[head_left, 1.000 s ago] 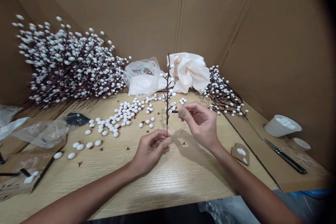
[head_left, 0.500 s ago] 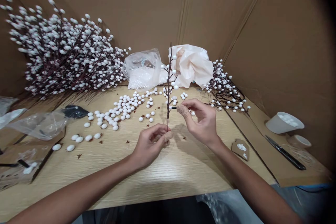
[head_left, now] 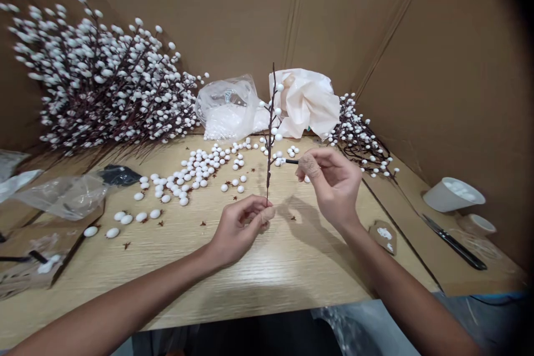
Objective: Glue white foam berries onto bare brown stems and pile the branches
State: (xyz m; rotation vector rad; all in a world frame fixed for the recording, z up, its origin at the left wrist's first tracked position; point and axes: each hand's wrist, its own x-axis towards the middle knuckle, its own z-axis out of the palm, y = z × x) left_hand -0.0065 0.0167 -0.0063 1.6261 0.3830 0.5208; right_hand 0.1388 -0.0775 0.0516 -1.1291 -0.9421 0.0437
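My left hand (head_left: 244, 228) pinches the lower end of a thin dark brown artificial berry branch (head_left: 270, 147), which stands upright above the table. White berries sit on some of its upper twigs; lower twigs are bare. My right hand (head_left: 331, 183) is closed around a short black stick (head_left: 291, 162) that points left toward the branch. Its white-smeared tip lies close to a lower twig; whether they touch I cannot tell. Behind my left hand, loose white berries (head_left: 196, 169) are scattered on the table (head_left: 258, 278), with small brown star-shaped caps among them.
A big bundle of white-berried branches (head_left: 108, 83) leans at the back left, a smaller bunch (head_left: 362, 139) at the back right. Between them stand plastic bags (head_left: 229, 111) and crumpled paper (head_left: 306, 103). At right are a white cup (head_left: 453, 194), a knife (head_left: 454, 242) and a white-daubed cardboard scrap (head_left: 382, 236).
My right hand has drawn to the right with the black stick, a little away from the branch's stem. My left hand still grips the branch in nearly the same place.
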